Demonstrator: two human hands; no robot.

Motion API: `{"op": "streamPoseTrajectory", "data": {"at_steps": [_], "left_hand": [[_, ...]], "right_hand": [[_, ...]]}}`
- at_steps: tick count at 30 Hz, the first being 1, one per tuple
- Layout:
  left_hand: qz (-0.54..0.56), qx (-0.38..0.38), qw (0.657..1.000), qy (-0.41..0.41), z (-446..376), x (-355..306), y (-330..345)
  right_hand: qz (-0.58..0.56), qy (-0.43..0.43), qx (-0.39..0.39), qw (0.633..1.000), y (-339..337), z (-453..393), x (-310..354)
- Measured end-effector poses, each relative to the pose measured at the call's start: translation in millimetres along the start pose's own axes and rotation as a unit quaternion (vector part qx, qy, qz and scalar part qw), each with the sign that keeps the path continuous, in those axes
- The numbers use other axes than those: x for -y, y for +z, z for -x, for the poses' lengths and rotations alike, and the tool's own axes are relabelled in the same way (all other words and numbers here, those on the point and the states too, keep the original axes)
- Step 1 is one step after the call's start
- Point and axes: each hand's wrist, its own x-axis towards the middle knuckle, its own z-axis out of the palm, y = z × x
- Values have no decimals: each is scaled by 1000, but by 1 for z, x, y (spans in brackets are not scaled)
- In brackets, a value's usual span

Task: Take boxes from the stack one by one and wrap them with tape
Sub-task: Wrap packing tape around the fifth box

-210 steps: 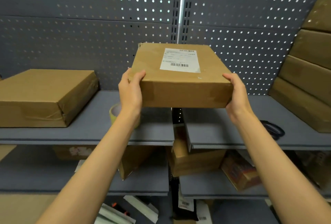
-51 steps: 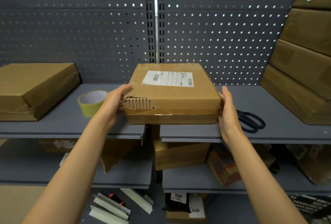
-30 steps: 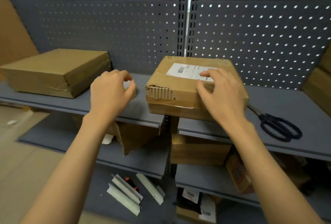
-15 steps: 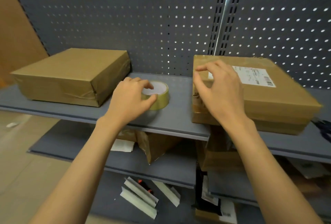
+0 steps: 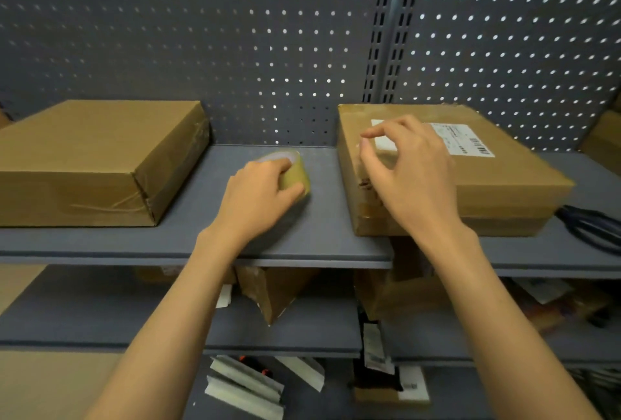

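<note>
The left hand gripped the tape roll on the shelf, while the right hand hovered loosely curled and empty over the labelled box. Best to find the tape's loose end first and steady the box near its torn corner.

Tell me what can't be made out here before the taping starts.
- Tape roll, head view: near side hidden by the left hand; loose end not visible.
- Box near-left corner: covered by the right hand.
- Label: print blurred, too small to read.
- Scissors: cut off by the right edge.
- Lower shelves: dim, contents blurred.
</note>
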Motion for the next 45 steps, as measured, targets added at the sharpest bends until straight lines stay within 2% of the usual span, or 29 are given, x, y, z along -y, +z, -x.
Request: {"op": "streamPoseTrajectory", "data": {"at_steps": [3, 5, 8, 12, 19, 25, 34, 41, 45], "left_hand": [[150, -66, 986, -15, -5, -17, -11], [237, -116, 964, -21, -8, -33, -18], [347, -152, 925, -27, -3, -59, -29], [406, -177, 895, -42, 17, -83, -34], [413, -218, 882, -65, 54, -121, -38], [398, -237, 879, -112, 80, -146, -28], [378, -248, 881, -143, 99, -181, -12], [377, -209, 894, -122, 92, -192, -9], [387, -202, 893, -113, 90, -188, -10]], "right_hand": [[-54, 7, 2, 999, -2, -3, -1], [-134, 12, 5, 991, -4, -7, 1], [-267, 20, 18, 963, -13, -13, 7], [-406, 0, 49, 912, -29, -17, 9], [-419, -82, 169, 888, -45, -12, -2], [-430, -143, 225, 863, -53, 4, -15], [-473, -138, 250, 834, -71, 22, -38], [-489, -90, 216, 841, -77, 20, -44], [-485, -96, 198, 846, -75, 20, -42]]}}
